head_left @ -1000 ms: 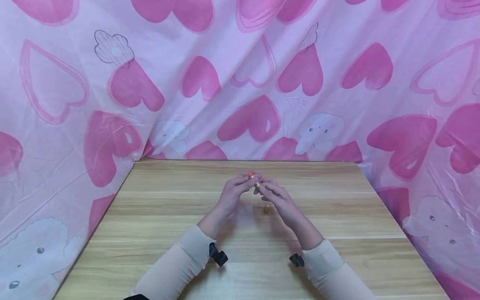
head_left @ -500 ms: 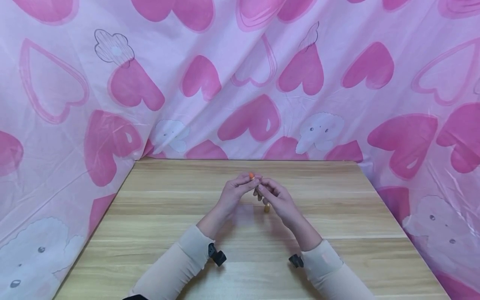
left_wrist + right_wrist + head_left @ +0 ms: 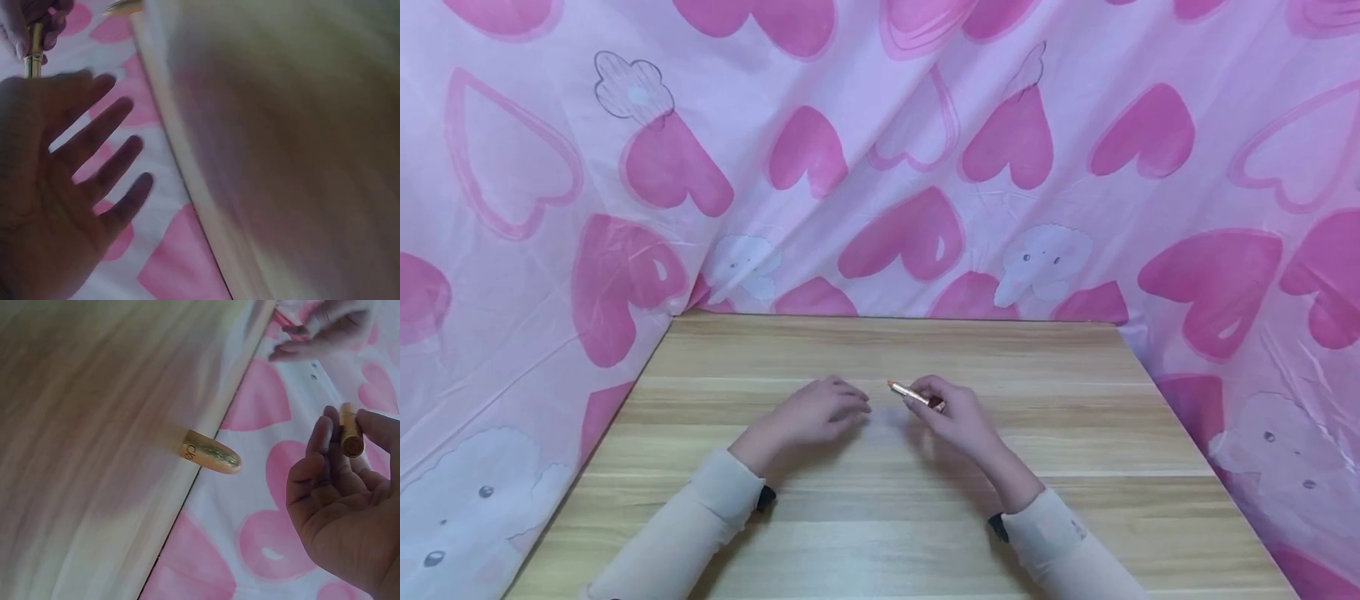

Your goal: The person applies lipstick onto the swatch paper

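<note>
Lipstick (image 3: 916, 396) in the right hand (image 3: 958, 417), pinched between thumb and fingers, held off the bench (image 3: 880, 542). Spot: over the middle of the bench, about midway between its left and right edges, some way in from the far edge. Tube is gold, tilted sideways; the orange tip (image 3: 891, 384) is bare and aims toward the left hand and slightly to the far edge. In the right wrist view the round base end faces the camera. Right hand is curled in, thumb on one side of the tube, fingers on the other.

Left hand (image 3: 816, 408) has nothing in it: fingers loosely straight, a little spread, palm side down over the bench, with a shadow under it. It's on the left-edge side of the lipstick, near the tip, gap between them. Left wrist view shows the same, four fingers apart from each other.

Gold cap (image 3: 211, 452) stands upright on the bench, rounded end up, dark lettering near its lower end, only partly readable. It's near the right hand, not touching it in the right wrist view. Can't pick it out clearly in the head view.

Also: light sleeves (image 3: 677, 525) on both arms, small dark gadget (image 3: 766, 498) at each cuff. Pink cloth (image 3: 880, 167) with hearts and white fluffy characters runs behind the far edge and along the left and right edges.
</note>
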`<state>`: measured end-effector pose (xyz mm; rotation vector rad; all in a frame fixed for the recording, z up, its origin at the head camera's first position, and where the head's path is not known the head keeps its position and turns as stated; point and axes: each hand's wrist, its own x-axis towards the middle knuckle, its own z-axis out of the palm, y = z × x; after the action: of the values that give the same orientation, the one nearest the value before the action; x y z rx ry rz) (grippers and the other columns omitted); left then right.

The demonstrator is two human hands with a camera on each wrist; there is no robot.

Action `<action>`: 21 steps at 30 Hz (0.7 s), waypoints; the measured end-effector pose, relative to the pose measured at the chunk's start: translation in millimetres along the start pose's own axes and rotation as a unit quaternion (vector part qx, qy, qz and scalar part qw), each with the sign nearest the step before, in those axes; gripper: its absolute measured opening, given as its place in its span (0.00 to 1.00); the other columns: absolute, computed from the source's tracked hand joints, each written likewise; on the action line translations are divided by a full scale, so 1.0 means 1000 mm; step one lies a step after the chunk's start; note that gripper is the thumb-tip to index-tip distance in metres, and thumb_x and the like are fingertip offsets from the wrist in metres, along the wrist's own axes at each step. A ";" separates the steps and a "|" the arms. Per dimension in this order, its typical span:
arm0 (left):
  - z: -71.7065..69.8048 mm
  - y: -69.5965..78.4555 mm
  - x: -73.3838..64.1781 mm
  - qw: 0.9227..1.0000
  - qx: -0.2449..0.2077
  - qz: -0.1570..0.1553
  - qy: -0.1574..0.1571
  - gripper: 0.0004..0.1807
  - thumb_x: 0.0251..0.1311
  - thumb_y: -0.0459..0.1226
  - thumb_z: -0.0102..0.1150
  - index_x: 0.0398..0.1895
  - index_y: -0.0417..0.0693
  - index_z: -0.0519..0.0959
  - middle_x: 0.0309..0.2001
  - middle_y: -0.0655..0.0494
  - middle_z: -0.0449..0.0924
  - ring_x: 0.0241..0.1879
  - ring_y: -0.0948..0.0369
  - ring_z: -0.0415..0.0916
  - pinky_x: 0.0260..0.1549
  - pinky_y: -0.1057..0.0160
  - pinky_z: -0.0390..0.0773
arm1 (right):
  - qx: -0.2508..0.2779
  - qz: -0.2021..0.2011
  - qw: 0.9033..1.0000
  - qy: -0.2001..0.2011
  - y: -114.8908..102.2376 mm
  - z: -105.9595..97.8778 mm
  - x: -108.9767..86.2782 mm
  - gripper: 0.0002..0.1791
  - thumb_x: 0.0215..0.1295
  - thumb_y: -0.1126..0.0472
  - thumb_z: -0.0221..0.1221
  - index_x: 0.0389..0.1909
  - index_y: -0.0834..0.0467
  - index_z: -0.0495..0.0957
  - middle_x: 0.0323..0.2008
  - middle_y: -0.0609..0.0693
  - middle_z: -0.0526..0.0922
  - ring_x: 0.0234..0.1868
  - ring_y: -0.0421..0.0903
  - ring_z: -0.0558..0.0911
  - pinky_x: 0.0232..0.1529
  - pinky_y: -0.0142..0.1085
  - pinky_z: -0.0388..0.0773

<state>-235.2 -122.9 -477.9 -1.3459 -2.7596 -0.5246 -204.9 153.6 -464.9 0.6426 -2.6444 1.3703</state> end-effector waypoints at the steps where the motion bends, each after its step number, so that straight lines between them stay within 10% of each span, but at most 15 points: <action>1: 0.002 0.000 -0.004 0.999 0.005 0.005 -0.031 0.17 0.71 0.42 0.57 0.59 0.53 0.82 0.62 0.56 0.79 0.63 0.51 0.71 0.64 0.45 0.68 | -0.021 -0.008 1.000 -0.003 0.001 0.002 0.000 0.06 0.68 0.55 0.65 0.42 0.51 0.82 0.31 0.41 0.86 0.31 0.41 0.82 0.30 0.34 0.80; 6: 0.007 0.001 -0.016 0.993 0.015 0.002 -0.118 0.22 0.75 0.44 0.51 0.70 0.65 0.73 0.74 0.59 0.65 0.73 0.47 0.58 0.67 0.35 0.59 | -0.095 -0.017 0.995 -0.035 0.004 0.010 0.001 0.05 0.67 0.58 0.66 0.40 0.53 0.82 0.28 0.39 0.82 0.29 0.35 0.79 0.31 0.31 0.79; 21: 0.009 -0.002 -0.015 0.990 0.027 -0.010 -0.136 0.21 0.76 0.42 0.46 0.66 0.77 0.75 0.75 0.63 0.61 0.76 0.49 0.53 0.69 0.38 0.56 | -0.253 -0.020 0.964 -0.082 0.009 0.029 0.013 0.06 0.70 0.54 0.62 0.41 0.52 0.82 0.26 0.40 0.80 0.22 0.37 0.72 0.24 0.33 0.72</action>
<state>-225.8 -132.7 -489.3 -1.4807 -2.9752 -0.2825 -217.4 131.3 -485.5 0.7531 -2.9137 0.5997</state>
